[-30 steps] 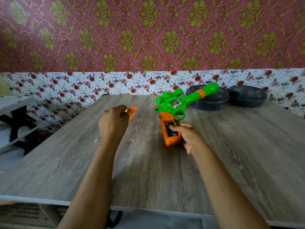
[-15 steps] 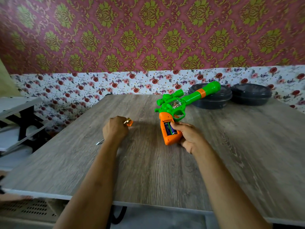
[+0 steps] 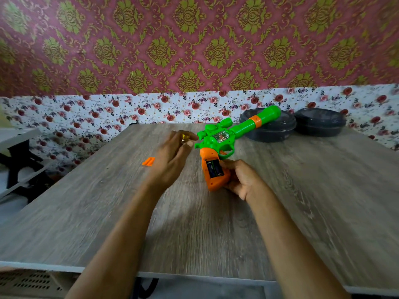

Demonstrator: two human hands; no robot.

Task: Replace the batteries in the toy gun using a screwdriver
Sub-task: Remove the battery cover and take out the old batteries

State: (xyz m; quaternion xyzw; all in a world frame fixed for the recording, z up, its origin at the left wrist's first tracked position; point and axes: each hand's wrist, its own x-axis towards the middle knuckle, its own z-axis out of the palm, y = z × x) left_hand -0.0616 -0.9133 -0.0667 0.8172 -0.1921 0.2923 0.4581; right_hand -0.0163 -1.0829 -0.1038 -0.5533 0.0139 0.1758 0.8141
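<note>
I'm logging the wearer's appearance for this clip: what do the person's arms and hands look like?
Both forearms are bare, with no sleeves, watch or gloves in view. The left hand shows what seems to be a gold ring on one finger, though it is blurred. The right hand wears nothing visible.

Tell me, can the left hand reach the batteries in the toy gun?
Probably yes. The left hand hovers beside the toy gun, the orange cover lies off on the table, so the batteries show, and the right hand grips the handle from the other side.
</note>
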